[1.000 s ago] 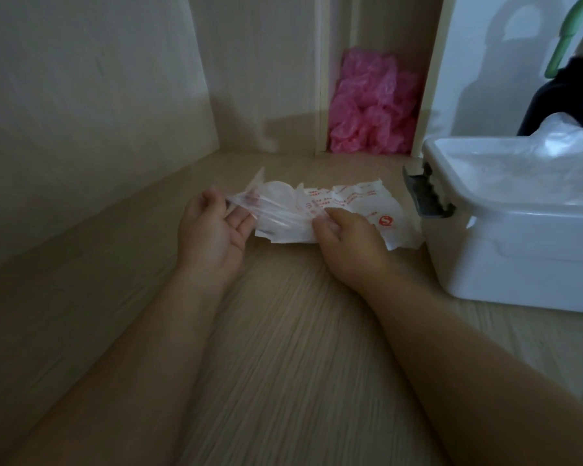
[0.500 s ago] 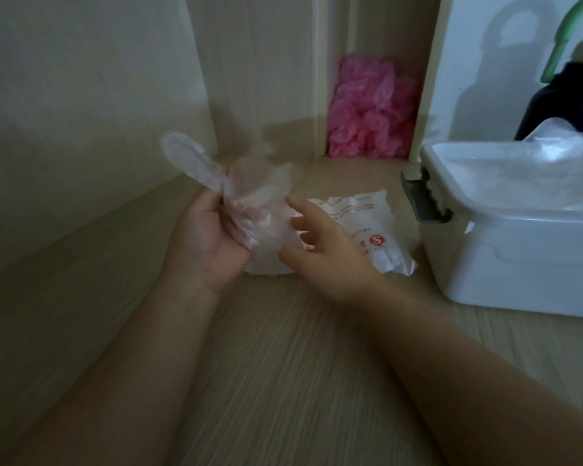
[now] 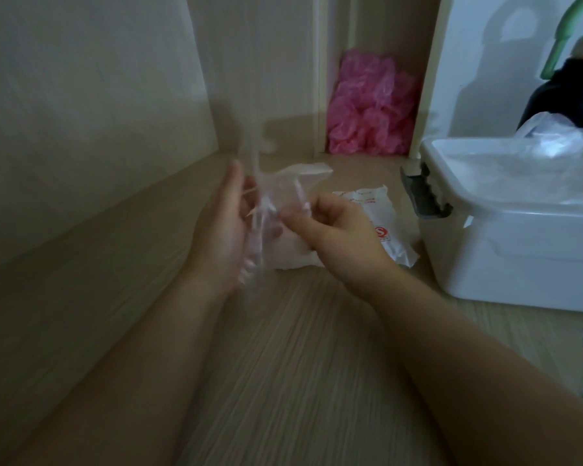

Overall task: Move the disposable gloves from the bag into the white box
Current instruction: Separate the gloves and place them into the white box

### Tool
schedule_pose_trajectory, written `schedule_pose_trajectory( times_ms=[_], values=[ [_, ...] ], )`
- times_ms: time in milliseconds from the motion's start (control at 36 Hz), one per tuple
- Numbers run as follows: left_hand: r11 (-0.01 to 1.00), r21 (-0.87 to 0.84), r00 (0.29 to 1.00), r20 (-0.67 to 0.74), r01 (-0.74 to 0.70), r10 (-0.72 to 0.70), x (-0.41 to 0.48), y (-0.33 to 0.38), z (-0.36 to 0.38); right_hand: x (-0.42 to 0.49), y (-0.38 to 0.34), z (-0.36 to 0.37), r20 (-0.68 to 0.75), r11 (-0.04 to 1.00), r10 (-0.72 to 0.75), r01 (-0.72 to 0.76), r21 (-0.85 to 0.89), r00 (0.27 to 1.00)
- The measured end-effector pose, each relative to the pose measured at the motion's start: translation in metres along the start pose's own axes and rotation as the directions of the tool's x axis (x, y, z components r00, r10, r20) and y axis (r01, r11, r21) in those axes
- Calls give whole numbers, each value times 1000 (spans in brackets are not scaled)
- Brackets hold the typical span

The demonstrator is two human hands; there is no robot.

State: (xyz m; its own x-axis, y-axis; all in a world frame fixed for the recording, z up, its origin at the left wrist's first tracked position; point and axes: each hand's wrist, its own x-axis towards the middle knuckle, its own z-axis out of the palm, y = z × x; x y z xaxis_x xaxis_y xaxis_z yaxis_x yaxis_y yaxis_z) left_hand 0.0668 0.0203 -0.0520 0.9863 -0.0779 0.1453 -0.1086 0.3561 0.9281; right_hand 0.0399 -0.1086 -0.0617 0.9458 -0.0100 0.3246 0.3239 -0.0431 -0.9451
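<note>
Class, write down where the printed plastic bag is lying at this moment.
In the head view the bag lies flat on the wooden surface, right of centre, between the right hand and the white box, partly hidden behind that hand.

It is dim in here, greyish-green all over. The soft light comes from 2 o'clock, where the white box (image 3: 505,250) and the wall (image 3: 461,31) behind it show brightest; a handle-shaped shadow lies on that wall at 1 o'clock. The panel (image 3: 81,112) at 9 o'clock sinks into gloom. Motion blur smears the left hand (image 3: 221,230) and the glove (image 3: 300,171), and the wooden surface (image 3: 283,364) streaks toward 6 o'clock.
</note>
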Motion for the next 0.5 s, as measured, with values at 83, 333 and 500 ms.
schedule_pose_trajectory(
  times_ms=[83, 333, 500],
  values=[
    [1000, 13, 993, 116, 22, -23, -2, 1, -3, 2, -1, -5, -125, 998, 14, -6, 65, 992],
    [949, 262, 981, 118, -178, 151, -8, -7, 5, 2, -10, -10, -187, 977, 74, -33, 211, 980],
    [995, -70, 995, 72, -65, 70, -2, 12, 12, 1, -25, -8, -83, 885, 215, -158, 438, 973]
  ],
)
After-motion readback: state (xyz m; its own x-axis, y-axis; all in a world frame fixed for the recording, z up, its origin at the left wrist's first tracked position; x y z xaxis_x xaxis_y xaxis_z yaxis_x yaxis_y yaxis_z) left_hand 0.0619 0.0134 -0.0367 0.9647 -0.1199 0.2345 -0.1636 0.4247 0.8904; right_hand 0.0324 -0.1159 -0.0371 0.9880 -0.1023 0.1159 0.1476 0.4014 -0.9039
